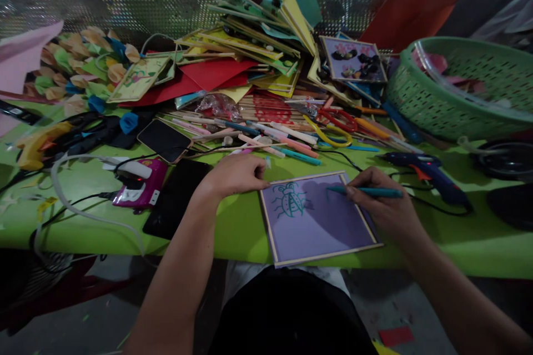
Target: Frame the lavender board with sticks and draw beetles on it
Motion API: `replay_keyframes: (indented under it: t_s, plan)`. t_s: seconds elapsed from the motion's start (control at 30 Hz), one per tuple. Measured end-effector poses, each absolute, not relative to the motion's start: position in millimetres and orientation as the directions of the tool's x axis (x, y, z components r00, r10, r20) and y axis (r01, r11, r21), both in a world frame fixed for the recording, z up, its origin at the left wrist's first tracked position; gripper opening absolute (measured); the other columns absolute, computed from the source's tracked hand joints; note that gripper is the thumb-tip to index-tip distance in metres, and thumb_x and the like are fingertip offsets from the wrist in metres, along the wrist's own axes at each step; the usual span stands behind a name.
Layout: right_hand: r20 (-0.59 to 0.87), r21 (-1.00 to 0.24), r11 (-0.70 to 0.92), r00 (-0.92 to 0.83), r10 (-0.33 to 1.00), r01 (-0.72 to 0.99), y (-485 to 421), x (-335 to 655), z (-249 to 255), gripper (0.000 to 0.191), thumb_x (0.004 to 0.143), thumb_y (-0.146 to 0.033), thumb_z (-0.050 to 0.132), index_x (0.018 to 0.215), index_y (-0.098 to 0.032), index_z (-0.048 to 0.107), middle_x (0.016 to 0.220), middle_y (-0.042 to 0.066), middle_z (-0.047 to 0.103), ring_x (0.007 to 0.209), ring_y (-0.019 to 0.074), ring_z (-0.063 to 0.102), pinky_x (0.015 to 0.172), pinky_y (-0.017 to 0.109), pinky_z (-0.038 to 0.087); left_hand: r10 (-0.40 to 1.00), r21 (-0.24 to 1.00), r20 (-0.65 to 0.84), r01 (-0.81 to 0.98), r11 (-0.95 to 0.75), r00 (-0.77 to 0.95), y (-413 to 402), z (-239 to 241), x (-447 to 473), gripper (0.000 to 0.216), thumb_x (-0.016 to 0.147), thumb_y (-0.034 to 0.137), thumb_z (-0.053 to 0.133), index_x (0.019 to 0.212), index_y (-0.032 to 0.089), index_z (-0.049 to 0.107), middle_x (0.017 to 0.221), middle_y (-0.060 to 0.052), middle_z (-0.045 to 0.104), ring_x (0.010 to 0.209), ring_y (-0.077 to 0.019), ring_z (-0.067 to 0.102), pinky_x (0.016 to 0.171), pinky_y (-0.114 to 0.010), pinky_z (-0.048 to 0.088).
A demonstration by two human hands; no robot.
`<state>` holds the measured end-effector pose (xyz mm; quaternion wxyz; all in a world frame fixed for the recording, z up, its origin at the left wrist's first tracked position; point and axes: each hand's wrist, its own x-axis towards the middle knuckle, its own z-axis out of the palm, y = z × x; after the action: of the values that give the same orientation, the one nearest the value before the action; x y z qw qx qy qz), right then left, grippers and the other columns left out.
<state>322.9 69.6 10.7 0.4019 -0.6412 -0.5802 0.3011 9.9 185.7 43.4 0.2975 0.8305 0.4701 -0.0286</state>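
Note:
A purple framed board (320, 224) lies on the green table (241, 230) right in front of me, with a teal beetle drawing (288, 200) near its upper left corner. My left hand (237, 175) rests on the table at the board's top left corner, its fingers curled together with nothing visible in them. My right hand (385, 205) is closed on a teal pen (368, 192). The pen's tip points left over the upper middle of the board, right of the drawing.
Loose pens and sticks (270, 141) and red scissors (339, 119) lie behind the board. A blue glue gun (428, 172) sits at right, a green basket (453, 89) behind it. Two dark phones (164, 140) and a pink device (139, 186) lie left. Coloured card piles up at the back.

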Motion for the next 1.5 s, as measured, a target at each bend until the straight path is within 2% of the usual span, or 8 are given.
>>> replay_keyframes:
  t_s: [0.3,0.5,0.7,0.9,1.17,1.4,1.5]
  plan:
    - [0.060,-0.895,-0.015,0.153,0.986,0.446,69.2,327.8,6.9,0.035,0.078,-0.054,0.085,0.069,-0.029,0.062,0.066,0.000,0.058,0.063,0.0216,0.050,0.060,0.037,0.038,0.757,0.447,-0.342,0.805,-0.389,0.556,184.9,44.9,10.5,0.031,0.080,0.051,0.071,0.074,0.023,0.061,0.074,0.000,0.066,0.070,-0.0182,0.054,0.063,-0.031,0.029]
    - [-0.007,-0.935,-0.060,0.152,0.988,0.349,66.9,332.3,2.8,0.037,0.075,-0.056,0.086,0.068,-0.029,0.061,0.068,0.001,0.057,0.070,0.0253,0.059,0.062,0.038,0.043,0.761,0.463,-0.343,0.803,-0.374,0.552,184.3,47.2,11.2,0.030,0.078,0.050,0.071,0.073,0.023,0.059,0.072,0.001,0.064,0.068,-0.0175,0.053,0.063,-0.031,0.028]
    - [0.046,-0.919,-0.035,0.195,0.980,0.392,67.7,329.6,6.4,0.034,0.077,-0.055,0.086,0.070,-0.030,0.064,0.068,0.001,0.059,0.064,0.0215,0.051,0.059,0.037,0.040,0.760,0.471,-0.335,0.798,-0.376,0.556,183.7,48.8,11.3,0.029,0.078,0.049,0.073,0.073,0.022,0.062,0.073,0.001,0.066,0.068,-0.0169,0.054,0.061,-0.032,0.028]
    - [0.057,-0.901,-0.023,0.169,0.984,0.433,68.6,327.3,9.2,0.031,0.078,-0.049,0.086,0.069,-0.028,0.064,0.066,-0.001,0.059,0.064,0.0203,0.051,0.060,0.036,0.039,0.758,0.475,-0.335,0.795,-0.377,0.560,184.6,47.3,11.0,0.030,0.078,0.048,0.073,0.072,0.022,0.060,0.071,0.002,0.065,0.066,-0.0161,0.053,0.060,-0.031,0.028]
    - [-0.026,-0.966,-0.066,0.160,0.987,0.249,66.5,331.7,2.3,0.033,0.072,-0.048,0.089,0.067,-0.028,0.063,0.068,0.000,0.059,0.076,0.0270,0.068,0.070,0.039,0.051,0.760,0.458,-0.342,0.804,-0.379,0.553,184.1,48.0,11.0,0.030,0.080,0.049,0.072,0.074,0.022,0.060,0.072,0.002,0.064,0.066,-0.0159,0.052,0.061,-0.032,0.027]
    - [0.002,-0.941,-0.062,0.191,0.982,0.332,67.7,330.4,5.0,0.036,0.071,-0.054,0.089,0.068,-0.028,0.064,0.067,0.000,0.060,0.071,0.0252,0.065,0.063,0.037,0.050,0.756,0.483,-0.330,0.789,-0.380,0.566,184.1,48.2,11.3,0.031,0.079,0.048,0.073,0.071,0.022,0.058,0.068,0.003,0.062,0.064,-0.0154,0.050,0.059,-0.032,0.026]
    - [-0.015,-0.952,-0.070,0.184,0.983,0.297,67.9,329.3,6.3,0.037,0.069,-0.054,0.090,0.065,-0.029,0.063,0.066,0.001,0.058,0.073,0.0271,0.067,0.065,0.039,0.052,0.759,0.479,-0.325,0.790,-0.382,0.564,184.6,46.1,10.4,0.032,0.079,0.049,0.072,0.071,0.022,0.058,0.068,0.002,0.062,0.064,-0.0157,0.050,0.060,-0.032,0.026]
